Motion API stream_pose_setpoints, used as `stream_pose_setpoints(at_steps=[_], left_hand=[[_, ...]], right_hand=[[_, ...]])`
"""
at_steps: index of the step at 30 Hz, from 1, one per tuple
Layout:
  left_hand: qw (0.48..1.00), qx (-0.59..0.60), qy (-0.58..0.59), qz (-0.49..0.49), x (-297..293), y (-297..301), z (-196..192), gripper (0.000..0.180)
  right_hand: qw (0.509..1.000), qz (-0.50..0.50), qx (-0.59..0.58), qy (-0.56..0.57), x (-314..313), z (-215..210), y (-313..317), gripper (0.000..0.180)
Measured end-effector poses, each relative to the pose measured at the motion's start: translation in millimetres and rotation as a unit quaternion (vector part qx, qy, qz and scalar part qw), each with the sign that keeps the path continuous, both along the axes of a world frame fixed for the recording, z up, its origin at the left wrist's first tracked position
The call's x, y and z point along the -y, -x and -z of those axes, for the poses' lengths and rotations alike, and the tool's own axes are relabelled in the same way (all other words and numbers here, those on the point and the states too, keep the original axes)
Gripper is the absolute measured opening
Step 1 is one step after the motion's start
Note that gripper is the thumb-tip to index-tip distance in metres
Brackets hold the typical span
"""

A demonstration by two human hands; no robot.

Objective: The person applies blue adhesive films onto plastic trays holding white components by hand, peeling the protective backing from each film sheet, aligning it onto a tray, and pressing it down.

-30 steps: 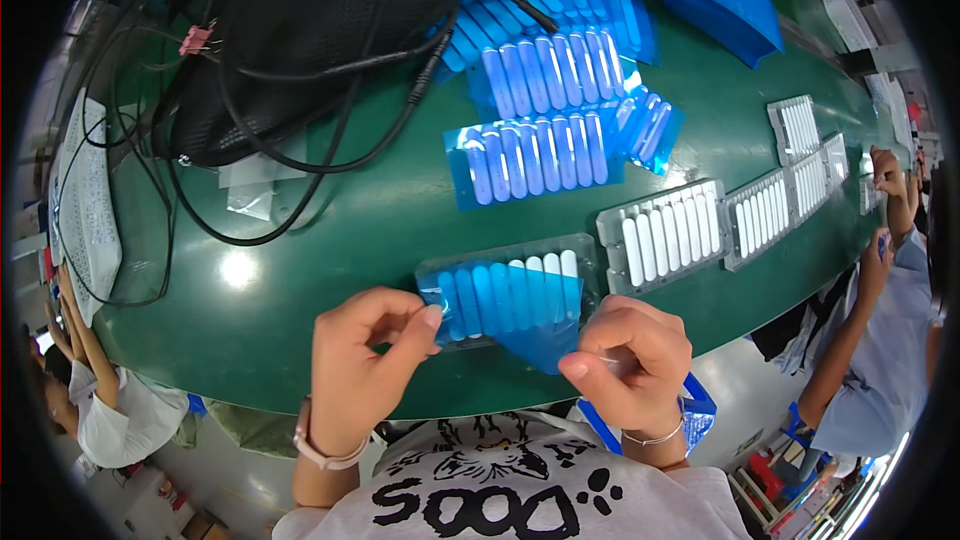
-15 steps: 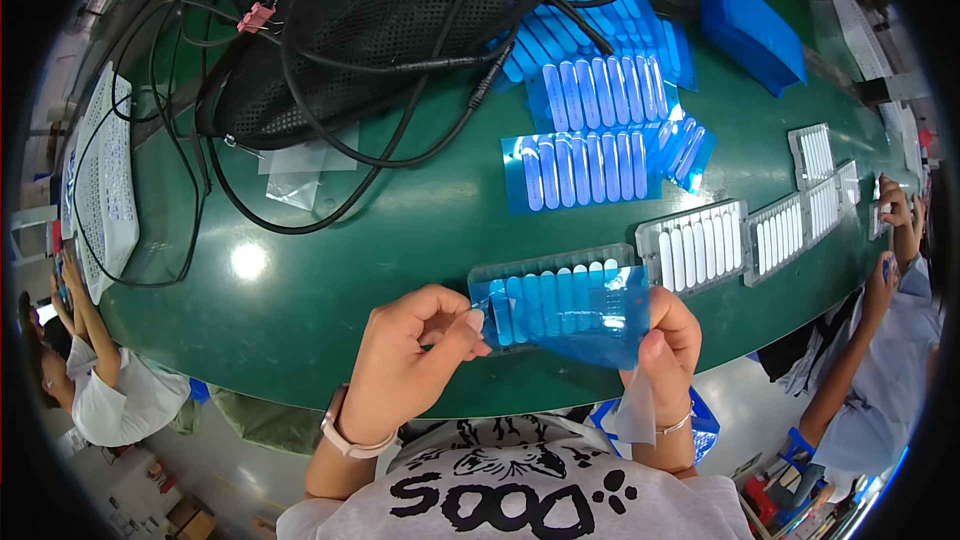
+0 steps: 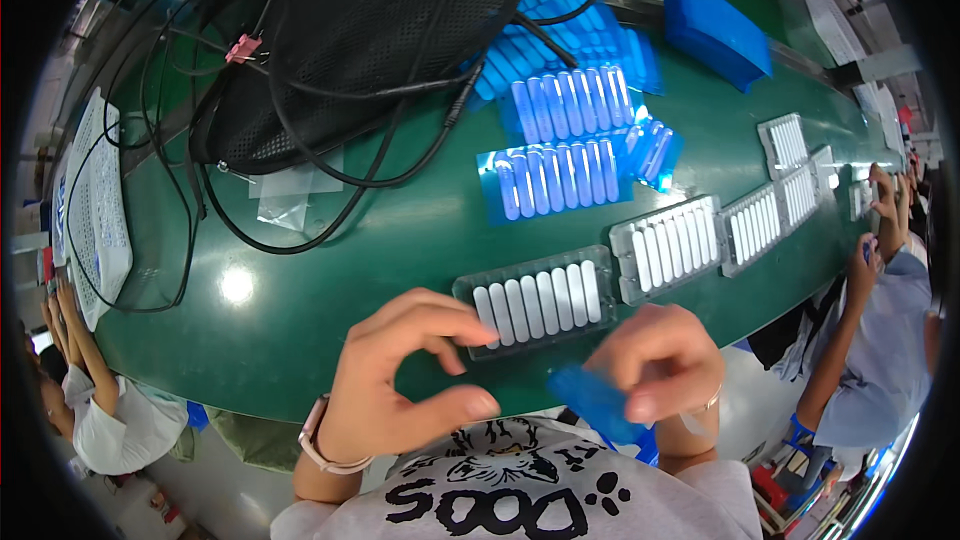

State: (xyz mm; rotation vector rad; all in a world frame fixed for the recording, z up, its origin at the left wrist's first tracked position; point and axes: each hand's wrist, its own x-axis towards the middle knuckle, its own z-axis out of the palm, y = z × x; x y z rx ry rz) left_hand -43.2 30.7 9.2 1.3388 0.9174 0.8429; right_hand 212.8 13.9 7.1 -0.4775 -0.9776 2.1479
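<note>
My left hand point(image 3: 385, 380) is open, thumb and fingers apart, its fingertips by the near left corner of a clear plastic tray point(image 3: 528, 268). White rounded strips point(image 3: 536, 305) lie in a row in that tray, uncovered. Off the tray's near right corner, my right hand point(image 3: 665, 365) pinches a crumpled blue film point(image 3: 598, 402), which hangs over the table edge and is blurred by motion. A translucent scrap shows below the right hand, near the wrist. Beyond the tray lie blue sheets point(image 3: 560, 180) bearing rows of similar strips.
More trays of white strips point(image 3: 665, 245) run off to the right. A black mesh bag point(image 3: 350, 50) and looping black cables point(image 3: 345, 210) occupy the back left. A blue block point(image 3: 715, 35) sits at the back right. Co-workers work at both sides, one in a light blue top point(image 3: 870, 360).
The blue film has come off the tray, baring the white strips. My left hand has let go and spread its fingers; my right hand has drawn the film toward me. The view has shifted slightly.
</note>
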Motion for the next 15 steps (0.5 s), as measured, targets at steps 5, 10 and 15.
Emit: stream_pose_setpoints(at_steps=[5, 10, 15], left_hand=[[0.98, -0.039, 0.067, 0.181, -18.1, -15.8, -33.3, 0.027], [0.984, 0.098, 0.146, 0.036, 0.5, -20.5, -29.8, 0.015], [0.959, 0.19, 0.208, -0.019, 4.8, -30.1, -29.9, 0.032]], right_hand=[[0.98, -0.099, 0.124, 0.119, -20.5, -29.6, 6.2, 0.017], [0.982, 0.071, 0.151, 0.082, -9.0, -26.1, -8.9, 0.013], [0.985, 0.105, 0.138, 0.012, 27.4, -0.9, -43.1, 0.036]])
